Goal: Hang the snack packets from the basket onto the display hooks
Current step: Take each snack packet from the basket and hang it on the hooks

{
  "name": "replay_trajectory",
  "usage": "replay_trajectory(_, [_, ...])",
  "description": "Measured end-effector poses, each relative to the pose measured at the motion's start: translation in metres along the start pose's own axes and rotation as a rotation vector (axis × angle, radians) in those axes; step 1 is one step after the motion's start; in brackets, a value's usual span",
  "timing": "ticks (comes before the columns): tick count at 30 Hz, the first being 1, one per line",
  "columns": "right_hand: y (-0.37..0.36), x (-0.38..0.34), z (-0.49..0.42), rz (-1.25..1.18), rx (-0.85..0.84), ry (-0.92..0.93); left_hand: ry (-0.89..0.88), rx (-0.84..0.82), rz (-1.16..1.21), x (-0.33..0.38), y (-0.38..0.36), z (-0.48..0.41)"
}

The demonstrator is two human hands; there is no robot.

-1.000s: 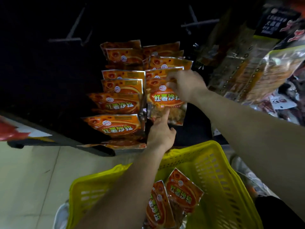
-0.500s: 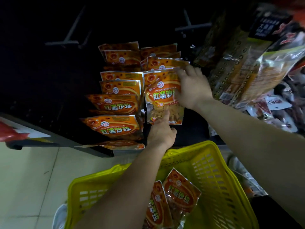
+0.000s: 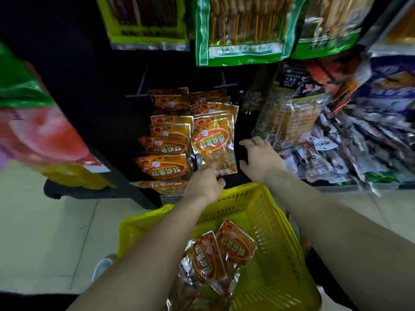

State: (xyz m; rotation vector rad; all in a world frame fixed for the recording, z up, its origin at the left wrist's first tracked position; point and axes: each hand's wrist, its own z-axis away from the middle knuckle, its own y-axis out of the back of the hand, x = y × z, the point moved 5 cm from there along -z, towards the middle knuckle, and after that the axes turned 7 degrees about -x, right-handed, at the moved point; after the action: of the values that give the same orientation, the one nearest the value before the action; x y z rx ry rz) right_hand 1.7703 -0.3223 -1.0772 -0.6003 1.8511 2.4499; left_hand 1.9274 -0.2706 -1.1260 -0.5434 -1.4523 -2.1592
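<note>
Hanging packet [image 3: 212, 140] touched at lower edge by left hand [image 3: 202, 187], pinch not discernible, right hand [image 3: 261, 161] spread beside it

Left hand [image 3: 205, 186], right hand [image 3: 258, 160]: bare. Left forearm [image 3: 143, 250], right forearm [image 3: 336, 221]: bare right to frame edge. Dark garment [image 3: 318, 272] under right forearm: black, plain, detail lost in shadow. Shoe toe [image 3: 102, 269] low on left: rounded, pale greyish-white, blurred.
</note>
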Motion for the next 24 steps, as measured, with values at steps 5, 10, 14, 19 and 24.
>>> replay_trajectory(5, [-0.036,0.004,0.06,0.003,-0.105,-0.013,0.007,-0.094,-0.093,-0.031,-0.017,0.059])
replay_trajectory(10, [-0.116,0.017,0.101,0.022,-0.288,-0.049,0.185,-0.239,-0.176,-0.102,-0.061,0.101])
replay_trajectory(14, [-0.182,0.03,0.117,0.039,-0.495,-0.117,0.327,-0.293,-0.154,-0.154,-0.09,0.117])
replay_trajectory(19, [-0.259,0.032,0.118,-0.113,-0.695,-0.165,0.353,-0.339,-0.143,-0.191,-0.121,0.104])
replay_trajectory(24, [-0.316,0.006,0.108,-0.303,-0.761,-0.074,0.346,-0.382,-0.118,-0.207,-0.144,0.082])
